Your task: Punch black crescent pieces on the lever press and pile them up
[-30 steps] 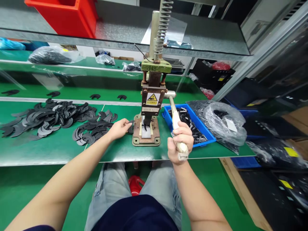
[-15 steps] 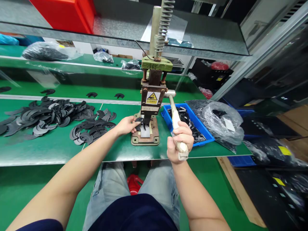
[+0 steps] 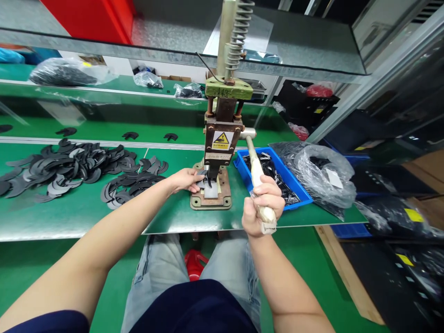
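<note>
Hands (image 3: 263,206), two; press lever (image 3: 255,167), one

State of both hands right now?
Left hand: closed, fingers pinching a dark part at the press.
Right hand: closed around the lever.

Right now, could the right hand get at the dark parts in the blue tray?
Probably not without letting go: the right hand is wrapped around the lever. Otherwise the way seems fairly free, since the blue tray is open-topped and its dark parts lie just beyond.
</note>
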`<action>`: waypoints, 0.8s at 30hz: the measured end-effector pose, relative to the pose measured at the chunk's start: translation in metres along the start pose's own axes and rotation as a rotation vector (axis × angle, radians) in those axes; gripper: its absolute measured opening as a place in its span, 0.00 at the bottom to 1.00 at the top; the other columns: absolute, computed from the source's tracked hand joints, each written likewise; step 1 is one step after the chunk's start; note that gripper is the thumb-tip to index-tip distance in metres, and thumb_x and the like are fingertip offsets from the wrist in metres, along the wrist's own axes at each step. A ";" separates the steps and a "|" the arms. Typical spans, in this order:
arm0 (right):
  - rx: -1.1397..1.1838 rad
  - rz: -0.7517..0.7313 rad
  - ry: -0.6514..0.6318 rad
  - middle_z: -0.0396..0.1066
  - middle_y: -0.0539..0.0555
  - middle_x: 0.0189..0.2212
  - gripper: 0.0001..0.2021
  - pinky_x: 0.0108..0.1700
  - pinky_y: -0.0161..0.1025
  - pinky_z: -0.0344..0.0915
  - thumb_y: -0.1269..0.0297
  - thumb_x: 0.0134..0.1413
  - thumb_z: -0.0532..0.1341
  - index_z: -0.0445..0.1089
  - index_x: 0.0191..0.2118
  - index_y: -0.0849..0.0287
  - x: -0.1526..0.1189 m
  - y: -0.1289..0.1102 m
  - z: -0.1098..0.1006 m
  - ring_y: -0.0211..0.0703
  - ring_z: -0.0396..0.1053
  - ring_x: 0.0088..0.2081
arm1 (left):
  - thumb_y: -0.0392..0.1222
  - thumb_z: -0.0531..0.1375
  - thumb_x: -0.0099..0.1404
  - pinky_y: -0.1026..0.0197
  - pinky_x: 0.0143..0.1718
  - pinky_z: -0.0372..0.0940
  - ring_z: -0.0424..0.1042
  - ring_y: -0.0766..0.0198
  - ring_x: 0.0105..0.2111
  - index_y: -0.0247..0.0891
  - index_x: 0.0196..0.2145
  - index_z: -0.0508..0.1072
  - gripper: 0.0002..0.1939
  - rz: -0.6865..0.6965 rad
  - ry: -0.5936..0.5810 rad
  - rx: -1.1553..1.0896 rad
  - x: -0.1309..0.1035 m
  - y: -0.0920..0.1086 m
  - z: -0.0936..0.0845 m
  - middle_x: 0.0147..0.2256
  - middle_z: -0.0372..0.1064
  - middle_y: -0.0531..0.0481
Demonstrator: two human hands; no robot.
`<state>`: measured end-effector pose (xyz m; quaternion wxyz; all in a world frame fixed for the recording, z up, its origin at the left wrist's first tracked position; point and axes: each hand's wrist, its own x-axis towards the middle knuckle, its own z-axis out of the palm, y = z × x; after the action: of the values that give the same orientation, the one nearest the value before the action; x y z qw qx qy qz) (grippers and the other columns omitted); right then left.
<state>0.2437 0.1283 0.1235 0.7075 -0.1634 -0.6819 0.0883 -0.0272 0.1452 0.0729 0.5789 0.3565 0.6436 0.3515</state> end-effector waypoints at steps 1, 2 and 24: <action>0.004 -0.004 0.003 0.66 0.50 0.37 0.11 0.59 0.66 0.74 0.69 0.57 0.65 0.63 0.41 0.49 -0.001 0.000 0.000 0.49 0.72 0.46 | 0.49 0.73 0.67 0.68 0.22 0.72 0.77 0.64 0.19 0.39 0.31 0.67 0.20 -0.008 0.001 -0.021 -0.001 0.000 0.001 0.20 0.75 0.50; 0.003 -0.008 0.005 0.66 0.50 0.37 0.11 0.59 0.66 0.74 0.69 0.57 0.65 0.63 0.41 0.50 -0.002 0.000 0.000 0.48 0.72 0.45 | 0.49 0.74 0.66 0.68 0.22 0.72 0.77 0.64 0.19 0.39 0.31 0.67 0.20 -0.010 0.007 -0.042 -0.001 0.000 0.001 0.20 0.75 0.50; 0.323 0.761 -0.568 0.80 0.55 0.46 0.16 0.53 0.45 0.76 0.58 0.60 0.68 0.74 0.53 0.54 -0.060 0.011 -0.025 0.43 0.78 0.45 | 0.66 0.71 0.60 0.61 0.25 0.74 0.79 0.60 0.22 0.43 0.32 0.64 0.28 0.323 0.095 0.036 -0.157 -0.005 0.065 0.23 0.75 0.53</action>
<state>0.2660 0.1149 0.0634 0.4278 -0.2583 -0.7173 0.4855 0.0489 0.0093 0.1409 0.4773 0.4485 0.6108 0.4448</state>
